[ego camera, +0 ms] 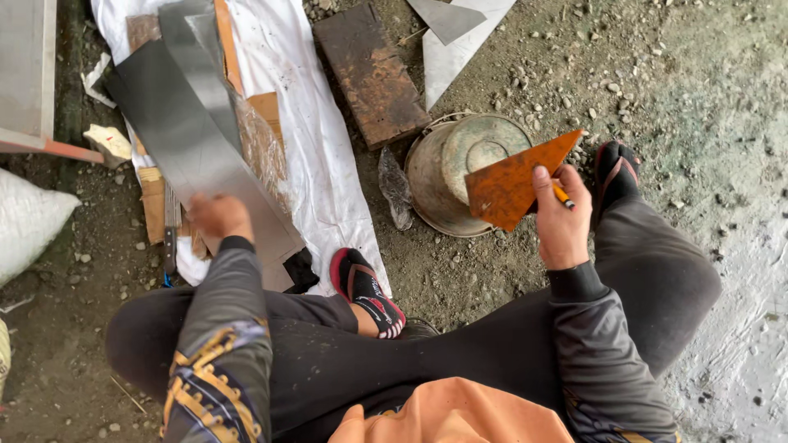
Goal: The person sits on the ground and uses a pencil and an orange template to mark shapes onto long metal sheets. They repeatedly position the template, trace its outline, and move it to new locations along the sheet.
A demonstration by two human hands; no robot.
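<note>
My right hand (pixel 561 223) holds up a rusty orange triangular metal piece (pixel 517 182) together with a yellow pencil (pixel 564 195), above a round metal pan (pixel 450 174) on the ground. My left hand (pixel 218 216) presses on the near end of a long grey sheet-metal strip (pixel 182 131) that lies over cardboard and a white sack (pixel 308 123). I sit on the ground with my legs folded; one foot in a red and black sandal (pixel 366 294) rests by the sack.
A rusty flat block (pixel 371 72) lies beyond the pan, with pale sheet offcuts (pixel 451 37) behind it. A knife-like blade (pixel 170 226) lies left of the strip. A white bag (pixel 29 221) sits at the far left. Gravel and dirt cover the ground.
</note>
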